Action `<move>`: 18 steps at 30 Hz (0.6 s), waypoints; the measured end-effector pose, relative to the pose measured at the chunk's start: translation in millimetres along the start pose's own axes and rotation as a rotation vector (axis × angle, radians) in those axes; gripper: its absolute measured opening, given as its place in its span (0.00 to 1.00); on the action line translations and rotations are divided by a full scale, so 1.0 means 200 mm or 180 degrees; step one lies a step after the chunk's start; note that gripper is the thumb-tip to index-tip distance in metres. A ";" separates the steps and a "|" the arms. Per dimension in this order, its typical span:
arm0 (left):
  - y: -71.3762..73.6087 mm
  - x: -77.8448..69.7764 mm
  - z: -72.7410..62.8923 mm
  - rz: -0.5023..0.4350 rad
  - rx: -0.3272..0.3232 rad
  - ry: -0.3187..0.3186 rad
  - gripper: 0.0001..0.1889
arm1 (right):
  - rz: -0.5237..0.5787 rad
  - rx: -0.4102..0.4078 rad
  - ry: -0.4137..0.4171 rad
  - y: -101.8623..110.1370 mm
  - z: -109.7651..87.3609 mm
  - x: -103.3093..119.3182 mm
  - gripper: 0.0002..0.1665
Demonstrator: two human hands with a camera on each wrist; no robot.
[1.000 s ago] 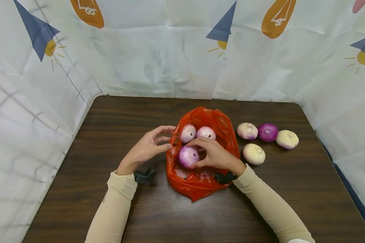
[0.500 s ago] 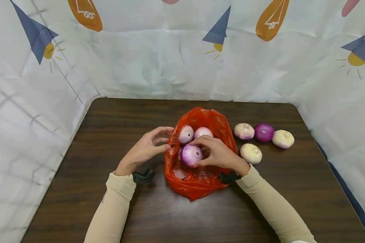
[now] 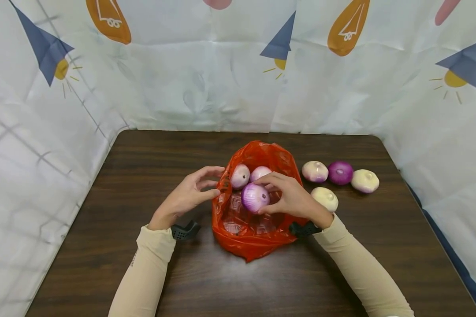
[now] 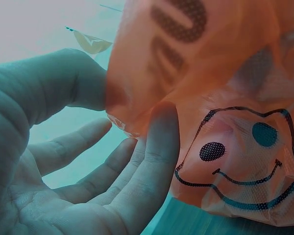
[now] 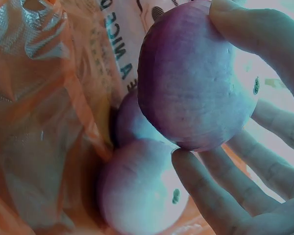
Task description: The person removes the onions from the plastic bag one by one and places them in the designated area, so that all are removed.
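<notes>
A red plastic bag (image 3: 238, 244) stands with its mouth spread wide in the middle of the table. My right hand (image 3: 291, 198) holds a purple onion (image 3: 255, 198) between thumb and fingertips, over the bag's inside. In the right wrist view the held onion (image 5: 191, 78) is above two others. Those are a pale purple onion (image 3: 239, 176) at the bag's left wall and another onion (image 3: 260, 173) beside it, partly covered by my fingers. My left hand (image 3: 186, 198) pinches the bag's left rim; in the left wrist view one fingertip (image 4: 162, 120) shows through the thin plastic (image 4: 235, 161).
Right of the bag lie several peeled onions: a whitish-purple onion (image 3: 315, 171), a deep purple onion (image 3: 340, 172), a pale onion (image 3: 365, 181) and a nearer pale onion (image 3: 324, 199) close to my right wrist. The dark wooden table (image 3: 150, 149) meets a printed white curtain (image 3: 174, 83) behind.
My right hand has raised the onion from the near-left part of the bag and shifted it a little right and away. My left hand has stayed at the rim.
</notes>
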State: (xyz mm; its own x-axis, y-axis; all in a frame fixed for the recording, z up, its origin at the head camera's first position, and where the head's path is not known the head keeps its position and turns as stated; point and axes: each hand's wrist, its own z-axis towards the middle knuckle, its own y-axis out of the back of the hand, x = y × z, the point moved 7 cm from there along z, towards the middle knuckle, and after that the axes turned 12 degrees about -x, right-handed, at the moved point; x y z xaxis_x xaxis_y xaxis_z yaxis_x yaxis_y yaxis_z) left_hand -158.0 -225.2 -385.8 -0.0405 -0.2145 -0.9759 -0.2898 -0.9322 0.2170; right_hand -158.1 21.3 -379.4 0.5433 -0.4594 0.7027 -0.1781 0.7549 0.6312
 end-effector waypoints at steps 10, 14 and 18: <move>-0.01 -0.01 0.00 -0.0016 -0.0003 0.0000 0.31 | -0.0208 -0.0198 0.0101 0.12 -0.02 0.02 0.39; -0.01 -0.01 -0.01 0.0017 -0.0013 0.0058 0.31 | -0.0181 -0.0291 0.0165 0.18 -0.02 0.02 0.39; 0.00 0.00 -0.01 0.0080 -0.0034 0.0092 0.31 | -0.0240 -0.0335 0.0147 0.23 -0.04 0.01 0.40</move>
State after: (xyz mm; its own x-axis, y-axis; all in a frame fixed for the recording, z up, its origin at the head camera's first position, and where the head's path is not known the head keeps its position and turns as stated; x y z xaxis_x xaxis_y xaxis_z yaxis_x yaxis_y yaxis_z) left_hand -155.7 -226.2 -385.2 -0.0199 -0.2463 -0.9690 -0.2788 -0.9294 0.2419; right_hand -158.8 58.5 -350.9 0.5896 -0.4964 0.6372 -0.0495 0.7652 0.6419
